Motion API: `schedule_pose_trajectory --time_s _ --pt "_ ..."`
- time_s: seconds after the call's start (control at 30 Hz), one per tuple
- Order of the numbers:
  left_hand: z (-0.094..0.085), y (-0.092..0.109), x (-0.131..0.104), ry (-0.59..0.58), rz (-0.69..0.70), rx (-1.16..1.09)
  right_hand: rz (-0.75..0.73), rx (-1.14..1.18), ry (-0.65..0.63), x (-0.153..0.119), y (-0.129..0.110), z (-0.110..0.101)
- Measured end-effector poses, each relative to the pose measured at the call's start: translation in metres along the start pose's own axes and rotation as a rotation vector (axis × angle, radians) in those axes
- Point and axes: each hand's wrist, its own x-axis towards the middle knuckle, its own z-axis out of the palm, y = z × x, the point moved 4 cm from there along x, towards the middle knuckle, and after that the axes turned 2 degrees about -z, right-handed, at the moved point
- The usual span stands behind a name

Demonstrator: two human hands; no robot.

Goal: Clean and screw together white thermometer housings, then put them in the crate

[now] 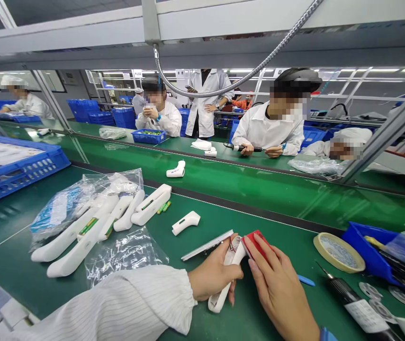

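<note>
My left hand point(211, 274) is closed round a white plastic housing point(217, 303), a curved hollow shell with its open side showing and thin wires near its top end. With its fingers laid over a red flat block point(255, 244), my right hand point(282, 289) holds that block against the housing's upper end. Behind my left hand, a flat silvery-white strip point(205, 246) lies tilted. A smaller white shell piece point(186, 222) rests on the green bench just beyond. My right thumb is hidden.
Several long white housings point(77, 251) and clear plastic bags point(124, 255) lie at left, beside a blue crate point(55, 161). At right are a black electric screwdriver point(351, 298), a round dish of screws point(339, 253) and a blue bin point(351, 234). Co-workers sit across the green belt point(220, 182).
</note>
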Motion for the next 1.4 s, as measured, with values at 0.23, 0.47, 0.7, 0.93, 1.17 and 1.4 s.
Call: schedule_pose_trajectory --time_s 0.23,0.47,0.7,0.93,1.17,1.4 --pt "-0.002 -0.001 0.001 0.040 -0.004 -0.024 -0.040 -0.024 0.022 -0.004 0.000 0.005" --pt "-0.004 -0.005 0.006 0.023 0.012 -0.056 -0.115 -0.041 0.071 -0.002 -0.002 0.005" --pt "-0.003 -0.005 0.007 -0.003 -0.017 -0.016 -0.104 -0.056 0.070 -0.001 0.003 0.007" --pt "-0.002 -0.005 0.002 0.039 0.052 0.050 -0.035 -0.006 0.028 0.002 -0.001 0.001" --pt "0.001 0.000 -0.002 0.110 0.064 0.104 0.096 0.057 -0.096 0.004 -0.004 -0.004" --pt "0.002 -0.001 -0.004 0.134 0.049 0.195 0.145 0.085 -0.111 0.002 -0.004 -0.008"
